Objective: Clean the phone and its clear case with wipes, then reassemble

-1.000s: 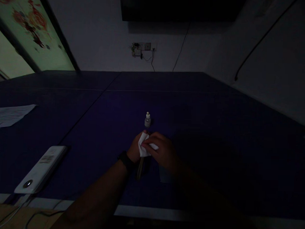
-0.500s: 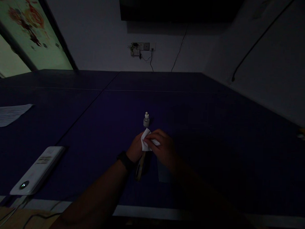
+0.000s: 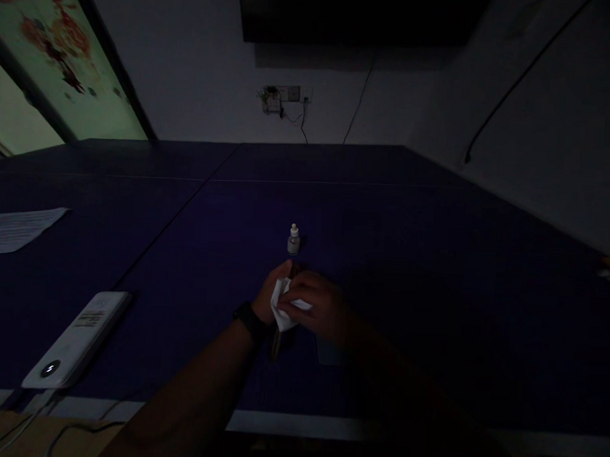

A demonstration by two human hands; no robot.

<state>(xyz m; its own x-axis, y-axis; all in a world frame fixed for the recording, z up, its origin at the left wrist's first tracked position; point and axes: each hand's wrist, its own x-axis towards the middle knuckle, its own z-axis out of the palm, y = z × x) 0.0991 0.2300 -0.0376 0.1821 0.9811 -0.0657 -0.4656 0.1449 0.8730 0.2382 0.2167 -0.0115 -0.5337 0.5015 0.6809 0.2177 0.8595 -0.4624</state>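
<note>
My left hand [image 3: 268, 295], with a dark watch on the wrist, is closed around a long, narrow brownish object [image 3: 275, 345]. One end sticks out toward me below the hand; the middle is covered, so its kind does not show. In my right hand [image 3: 318, 305] a folded white cloth or tissue [image 3: 283, 316] is pinched and pressed onto this object. Just beyond both hands stands a small dropper bottle [image 3: 293, 244] with a white top. A flat bluish-grey item [image 3: 329, 353] lies partly hidden under my right hand and forearm.
A white power bank [image 3: 78, 340] with cables at its near end lies on the left of the dark blue table [image 3: 225, 232]. Printed paper [image 3: 22, 228] rests farther left. A wall with sockets [image 3: 289, 94] and a dark screen [image 3: 365, 17] stands behind.
My right hand has moved the white cloth along the brownish object toward me and slightly left. My left hand stays almost in place.
</note>
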